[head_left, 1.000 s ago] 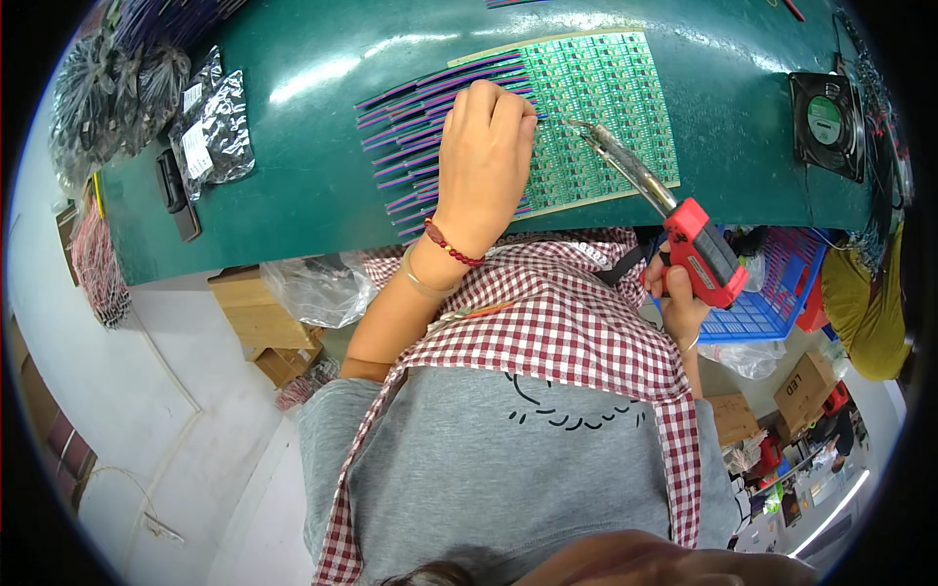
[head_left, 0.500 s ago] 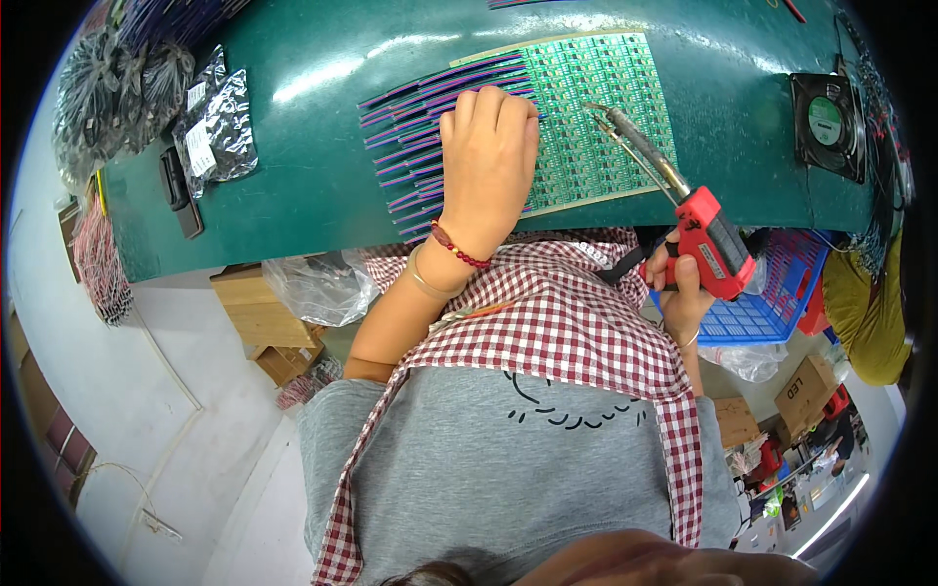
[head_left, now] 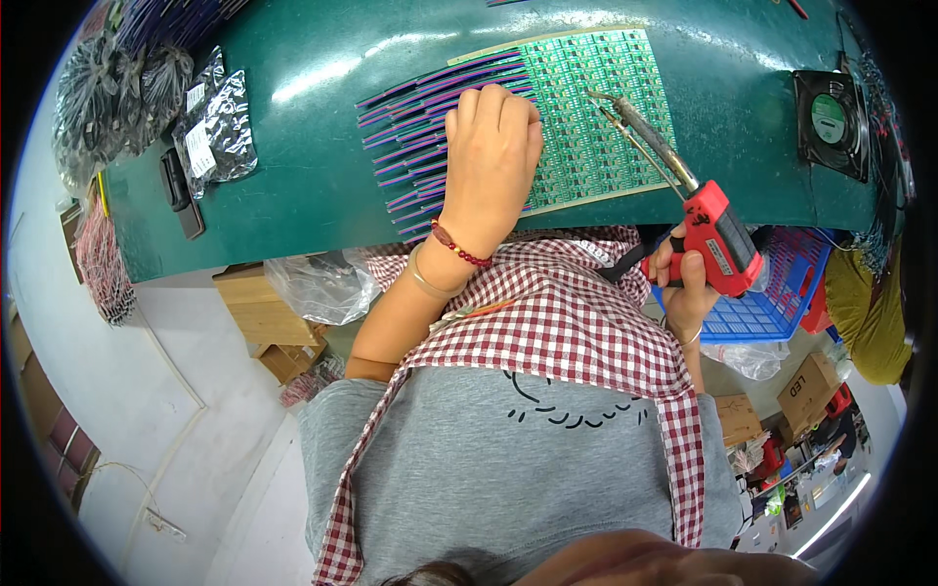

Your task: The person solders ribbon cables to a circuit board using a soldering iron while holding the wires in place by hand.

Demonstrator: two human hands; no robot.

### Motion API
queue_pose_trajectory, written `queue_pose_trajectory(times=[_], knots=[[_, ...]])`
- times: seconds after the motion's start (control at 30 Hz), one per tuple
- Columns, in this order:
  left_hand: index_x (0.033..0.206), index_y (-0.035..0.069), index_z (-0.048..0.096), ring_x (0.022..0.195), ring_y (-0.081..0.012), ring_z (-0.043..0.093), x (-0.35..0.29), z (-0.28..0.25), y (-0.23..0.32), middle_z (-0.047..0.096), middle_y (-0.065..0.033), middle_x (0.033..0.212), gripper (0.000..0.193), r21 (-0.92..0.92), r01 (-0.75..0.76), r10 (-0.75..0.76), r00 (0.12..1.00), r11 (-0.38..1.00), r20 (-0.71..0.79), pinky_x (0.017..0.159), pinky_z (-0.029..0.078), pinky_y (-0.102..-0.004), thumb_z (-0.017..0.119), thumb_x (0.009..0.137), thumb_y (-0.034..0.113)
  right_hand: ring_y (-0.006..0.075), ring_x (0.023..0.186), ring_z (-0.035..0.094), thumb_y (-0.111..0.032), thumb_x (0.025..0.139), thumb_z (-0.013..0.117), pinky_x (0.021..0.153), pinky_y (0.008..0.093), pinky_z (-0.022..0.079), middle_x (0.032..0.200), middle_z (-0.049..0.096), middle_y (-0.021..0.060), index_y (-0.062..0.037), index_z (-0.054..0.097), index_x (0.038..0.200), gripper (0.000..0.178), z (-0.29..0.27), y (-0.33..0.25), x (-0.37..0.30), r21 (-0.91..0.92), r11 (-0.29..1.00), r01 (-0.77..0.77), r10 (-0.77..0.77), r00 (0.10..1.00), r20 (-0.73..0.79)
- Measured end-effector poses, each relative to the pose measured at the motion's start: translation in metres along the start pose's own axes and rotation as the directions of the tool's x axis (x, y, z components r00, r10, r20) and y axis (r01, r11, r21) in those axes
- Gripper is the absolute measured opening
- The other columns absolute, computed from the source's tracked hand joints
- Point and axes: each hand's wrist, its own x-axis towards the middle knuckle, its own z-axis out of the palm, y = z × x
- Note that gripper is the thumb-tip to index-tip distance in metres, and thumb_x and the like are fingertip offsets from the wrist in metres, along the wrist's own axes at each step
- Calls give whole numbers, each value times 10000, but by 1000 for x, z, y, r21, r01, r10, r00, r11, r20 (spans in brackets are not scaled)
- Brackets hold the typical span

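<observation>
L hand: over inner ends of the wires, by L side of the uncovered part of the PCB panel; fingers curled down, tips mostly hidden, so can't tell if this grip has a wire or nothing.
R hand: grip clenched round handle of the soldering gun, just off near edge of the bench.
Soldering gun: red body w/ dark grey part, metal barrel slanting up-L, thin rod alongside; tip over PCB panel, R of L hand; can't tell if touching.
PCB panel: on bench, in front of the person; green, many small boards in rows, pale border strips; L part under wires + L hand.
Wires: dark w/ pink + blue tones, laid side by side, sticking out L past PCB panel.
L wrist: red bead bracelet + pale bangle.
Clothes: red/wht checked apron over grey top.
Bench R: blk fan w/ green centre, well apart from PCB panel.
Bench L: shiny grey bag w/ wht label, dark flat item just beside it, bagged bundles nr far corner.
Below bench: cardboard box + clear bag on L; blue basket + mustard cloth on R.
</observation>
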Motion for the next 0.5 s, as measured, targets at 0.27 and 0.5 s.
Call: queue_pose_trajectory(times=[0.27, 0.5], knots=[[841, 37, 526, 804, -293, 525, 2, 4, -1, 533, -106, 826, 167, -75, -20, 19, 1000, 997, -11, 727, 421, -392, 646, 748, -33, 108, 512, 463, -238, 917, 611, 494, 259, 414, 708, 568, 95, 32, 535, 1106, 339, -1, 4, -3, 10, 1000, -10, 9, 999, 47], [935, -2, 543, 742, -262, 576, 2, 4, -5, 574, -116, 812, 181, -154, 27, -33, 999, 988, -37, 673, 480, -354, 625, 778, -40, 115, 518, 458, -313, 934, 581, 506, 278, 424, 722, 559, 98, 23, 505, 1120, 392, 1, 7, -7, -49, 995, -83, 86, 994, 68]])
